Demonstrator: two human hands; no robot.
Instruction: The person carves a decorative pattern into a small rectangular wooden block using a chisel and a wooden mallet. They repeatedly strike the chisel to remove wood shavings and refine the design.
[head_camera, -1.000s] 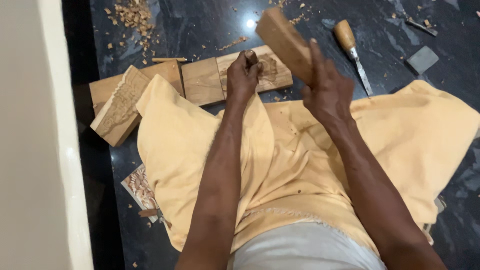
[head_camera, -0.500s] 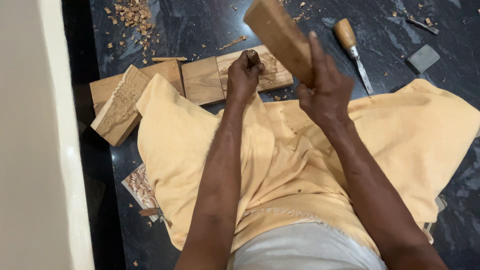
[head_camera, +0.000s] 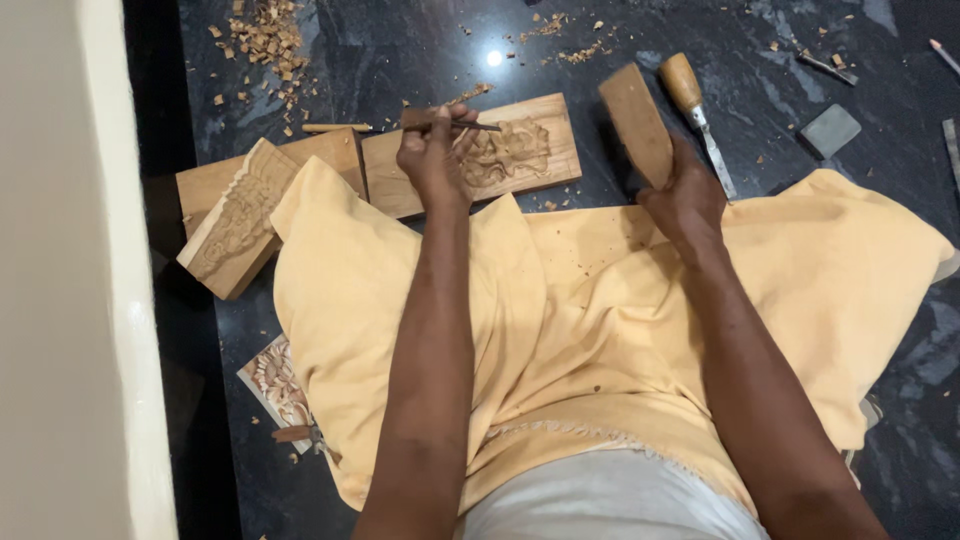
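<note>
A carved wooden panel (head_camera: 520, 150) lies on the dark floor ahead of me. My left hand (head_camera: 432, 158) is shut on a thin chisel (head_camera: 470, 124) that lies nearly level above the panel's carving. Off to the right of the panel, my right hand (head_camera: 688, 195) grips a wooden block mallet (head_camera: 636, 120), held upright. A yellow cloth (head_camera: 600, 330) covers my lap under both arms.
Two more carved wood pieces (head_camera: 240, 215) lie at the left. A wooden-handled chisel (head_camera: 695, 105) rests beside the mallet. A grey stone (head_camera: 830, 130) lies at the right, wood chips (head_camera: 265, 40) at the top left, a carved tile (head_camera: 278, 385) near the white wall (head_camera: 70, 300).
The mallet has come down and moved right, away from the panel. My left hand has turned the chisel from upright to nearly level above the carving.
</note>
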